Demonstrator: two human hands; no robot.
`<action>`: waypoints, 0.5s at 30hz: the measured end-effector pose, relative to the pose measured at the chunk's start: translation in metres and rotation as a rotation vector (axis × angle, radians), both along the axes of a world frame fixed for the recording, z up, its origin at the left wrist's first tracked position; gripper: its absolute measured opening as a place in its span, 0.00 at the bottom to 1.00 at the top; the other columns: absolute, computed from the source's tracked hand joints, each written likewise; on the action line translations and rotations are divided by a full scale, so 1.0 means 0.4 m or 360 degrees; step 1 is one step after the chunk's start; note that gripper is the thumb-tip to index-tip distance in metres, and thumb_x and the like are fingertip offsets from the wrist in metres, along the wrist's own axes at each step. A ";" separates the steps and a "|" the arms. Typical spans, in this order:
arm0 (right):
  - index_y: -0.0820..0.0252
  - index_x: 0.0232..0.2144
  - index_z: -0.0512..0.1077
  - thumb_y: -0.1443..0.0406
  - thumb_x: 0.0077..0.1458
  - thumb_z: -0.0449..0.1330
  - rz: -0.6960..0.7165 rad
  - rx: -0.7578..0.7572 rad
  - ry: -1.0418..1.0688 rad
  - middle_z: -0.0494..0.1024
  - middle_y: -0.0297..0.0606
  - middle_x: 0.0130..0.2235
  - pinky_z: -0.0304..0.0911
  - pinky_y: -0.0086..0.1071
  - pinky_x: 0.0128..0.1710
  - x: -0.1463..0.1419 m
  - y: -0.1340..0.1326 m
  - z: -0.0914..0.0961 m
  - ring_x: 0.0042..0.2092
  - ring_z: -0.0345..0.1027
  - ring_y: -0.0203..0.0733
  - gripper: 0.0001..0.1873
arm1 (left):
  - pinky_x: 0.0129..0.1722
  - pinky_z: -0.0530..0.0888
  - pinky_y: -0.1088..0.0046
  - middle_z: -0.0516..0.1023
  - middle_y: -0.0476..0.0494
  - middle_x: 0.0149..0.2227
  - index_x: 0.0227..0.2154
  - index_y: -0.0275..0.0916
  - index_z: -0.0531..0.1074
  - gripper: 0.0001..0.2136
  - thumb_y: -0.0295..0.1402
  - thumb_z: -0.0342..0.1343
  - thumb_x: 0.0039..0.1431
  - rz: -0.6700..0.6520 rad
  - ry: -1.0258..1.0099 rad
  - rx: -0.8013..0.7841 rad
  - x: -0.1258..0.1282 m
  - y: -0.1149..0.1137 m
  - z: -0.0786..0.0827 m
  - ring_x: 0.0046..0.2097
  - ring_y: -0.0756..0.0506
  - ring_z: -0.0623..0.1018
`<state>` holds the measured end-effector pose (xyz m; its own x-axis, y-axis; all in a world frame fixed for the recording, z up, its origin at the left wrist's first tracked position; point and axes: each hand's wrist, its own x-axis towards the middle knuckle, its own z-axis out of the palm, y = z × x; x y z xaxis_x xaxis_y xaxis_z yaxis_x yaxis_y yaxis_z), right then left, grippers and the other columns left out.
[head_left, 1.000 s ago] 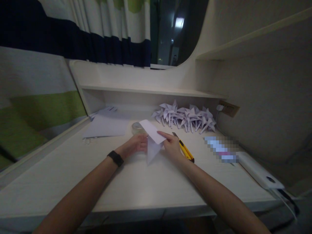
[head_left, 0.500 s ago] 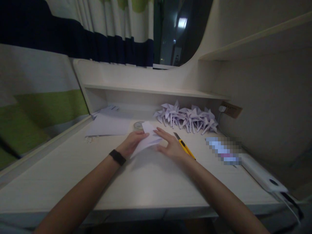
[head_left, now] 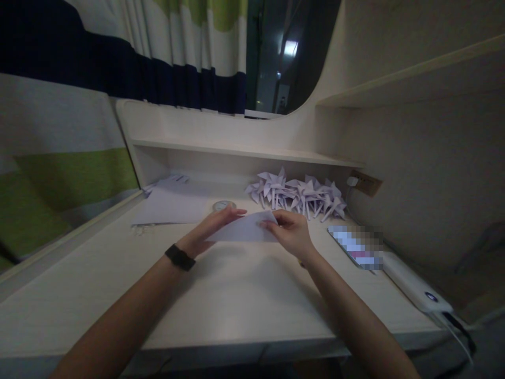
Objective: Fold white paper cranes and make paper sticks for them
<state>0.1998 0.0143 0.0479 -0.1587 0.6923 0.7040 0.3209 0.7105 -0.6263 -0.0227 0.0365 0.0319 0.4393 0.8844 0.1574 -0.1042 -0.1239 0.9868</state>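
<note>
A piece of white paper (head_left: 246,230), apparently folded, is held above the desk between my two hands. My right hand (head_left: 292,231) pinches its right end, thumb in front and fingers curled behind. My left hand (head_left: 213,227), with a dark band on the wrist, lies along the paper's left part. Its fingers stretch out behind the top edge, and the paper covers part of the palm. A round roll of tape (head_left: 224,206) lies just beyond the left fingers. The yellow cutter (head_left: 302,263) is almost wholly hidden under my right wrist.
A stack of white paper (head_left: 173,202) lies at the back left. Several paper pinwheels (head_left: 300,192) are bunched at the back right under the shelf (head_left: 244,152). On the right are a phone (head_left: 351,247) and a white power strip or charger (head_left: 414,281) with cables.
My right hand has gone from open fingers beside the paper to pinching its right end. The paper has turned more level. My left fingers have straightened, and the cutter is now mostly covered.
</note>
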 end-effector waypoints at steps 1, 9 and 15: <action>0.58 0.25 0.77 0.62 0.48 0.66 -0.0043 -0.0012 0.0008 0.76 0.32 0.23 0.59 0.26 0.23 0.003 0.001 0.002 0.24 0.66 0.33 0.06 | 0.45 0.72 0.60 0.76 0.35 0.50 0.47 0.37 0.74 0.27 0.55 0.46 0.60 0.0016 -0.0011 0.0042 -0.010 -0.002 0.015 0.48 0.38 0.76; 0.59 0.26 0.77 0.60 0.49 0.66 0.0013 -0.0130 -0.0116 0.76 0.32 0.24 0.58 0.26 0.24 -0.003 0.031 -0.041 0.25 0.66 0.34 0.08 | 0.24 0.63 0.78 0.76 0.49 0.25 0.31 0.37 0.78 0.13 0.42 0.56 0.58 0.0149 0.0952 0.1029 -0.002 -0.041 0.106 0.27 0.50 0.71; 0.59 0.32 0.77 0.56 0.51 0.63 0.0136 -0.0300 -0.0018 0.79 0.35 0.29 0.61 0.27 0.27 -0.010 0.051 -0.073 0.29 0.69 0.36 0.12 | 0.21 0.59 0.80 0.71 0.51 0.19 0.24 0.34 0.77 0.13 0.37 0.54 0.58 0.0198 0.0920 0.0972 0.027 -0.025 0.054 0.22 0.53 0.66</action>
